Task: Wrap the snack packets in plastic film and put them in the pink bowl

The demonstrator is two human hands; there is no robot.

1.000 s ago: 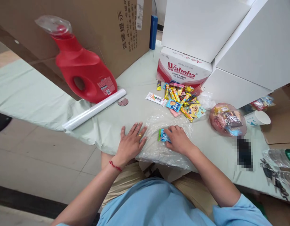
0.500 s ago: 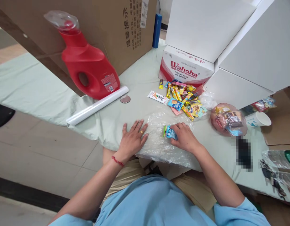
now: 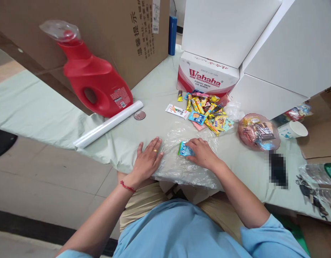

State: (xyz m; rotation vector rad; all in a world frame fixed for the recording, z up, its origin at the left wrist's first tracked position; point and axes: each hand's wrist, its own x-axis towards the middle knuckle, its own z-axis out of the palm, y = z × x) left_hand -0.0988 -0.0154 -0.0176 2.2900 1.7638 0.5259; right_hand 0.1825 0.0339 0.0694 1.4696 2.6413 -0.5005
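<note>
Head view: we rest our left hand point(image 3: 148, 158) palm down on the worktop point(image 3: 154, 127), fingers spread slightly and holding nothing, beside the clear plastic sheet point(image 3: 173, 167). Over that sheet, our right hand point(image 3: 203, 154) arches, fingers curled around the right end of the blue packet point(image 3: 183, 149).

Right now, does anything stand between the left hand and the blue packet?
Nothing standing is visible there. Only crumpled clear plastic lies between the left hand and the packet. The right hand covers the packet's far end.
</note>
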